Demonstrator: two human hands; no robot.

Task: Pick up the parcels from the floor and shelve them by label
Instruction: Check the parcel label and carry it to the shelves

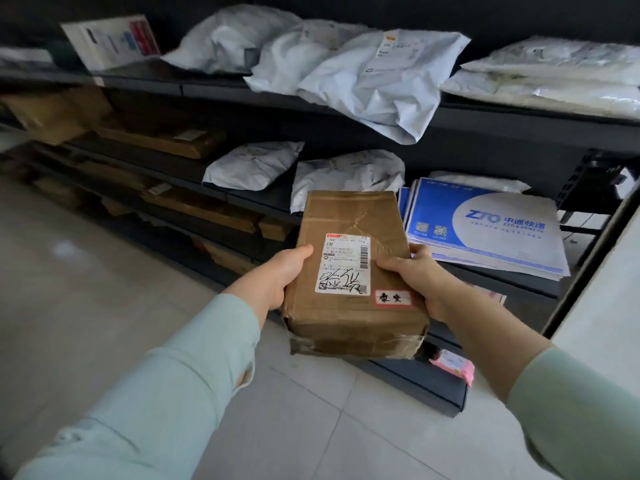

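I hold a brown taped cardboard parcel [349,220] in front of the dark shelving [214,88], above the floor. A white shipping label with handwriting and a small red-edged sticker face up on it. My left hand [277,275] grips its left edge, thumb on top. On the opposite edge, my right hand [412,275] has its thumb over the label's corner. Both sleeves are pale green.
White poly-bag parcels [374,81] crowd the top shelf and the middle shelf [252,164]. A stack of blue and white ZTO envelopes [485,226] lies right of the parcel. Brown boxes [162,136] fill the left shelves. A pink packet [453,365] sits on the bottom shelf. Grey tiled floor [86,289] lies left.
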